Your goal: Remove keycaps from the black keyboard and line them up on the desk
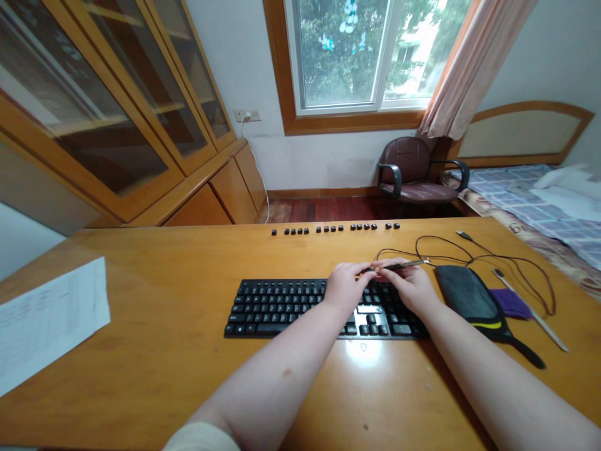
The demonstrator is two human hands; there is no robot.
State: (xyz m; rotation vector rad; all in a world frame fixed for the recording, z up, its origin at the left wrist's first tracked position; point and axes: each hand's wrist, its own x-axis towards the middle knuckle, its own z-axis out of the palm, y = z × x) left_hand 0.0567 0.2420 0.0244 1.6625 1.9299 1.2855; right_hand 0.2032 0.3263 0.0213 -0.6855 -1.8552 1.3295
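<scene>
A black keyboard lies on the wooden desk, with both my hands over its right end. My right hand is closed on a thin metal tool that points right, level above the top row. My left hand rests curled on the keys beside it, fingertips touching the tool's left end. A row of loose black keycaps is lined up along the desk's far edge. The keyboard's black cable loops to the right.
A dark pouch with a yellow stripe, a purple cloth and a slim stick lie right of the keyboard. A paper sheet lies at the left. Beyond the desk stand a cabinet, an armchair and a bed.
</scene>
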